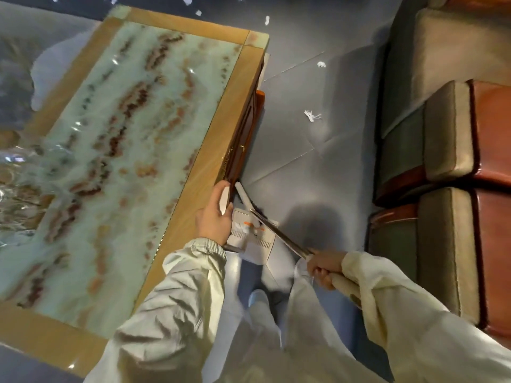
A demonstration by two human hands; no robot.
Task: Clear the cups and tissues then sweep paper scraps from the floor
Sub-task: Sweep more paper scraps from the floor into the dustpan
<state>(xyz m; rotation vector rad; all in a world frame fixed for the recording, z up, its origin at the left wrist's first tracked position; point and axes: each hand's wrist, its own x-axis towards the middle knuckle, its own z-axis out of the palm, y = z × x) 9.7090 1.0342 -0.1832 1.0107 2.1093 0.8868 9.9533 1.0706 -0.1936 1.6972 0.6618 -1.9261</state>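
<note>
My left hand (214,214) grips the white handle (224,199) of a white dustpan (255,236) that sits on the grey floor beside the coffee table. My right hand (323,268) grips the broom handle (282,237), which slants down to the left. The broom's head (244,196) lies over the dustpan's far edge, next to the table's side. White paper scraps lie on the floor further off: one (312,116) near the sofa, one (321,64) beyond it, and several (188,0) past the table's far end.
A coffee table (221,111) with a wooden rim and a green marbled top fills the left. Upholstered wooden seats (442,134) stand along the right. A strip of grey floor (304,161) runs between them. My legs and shoe (258,298) are below.
</note>
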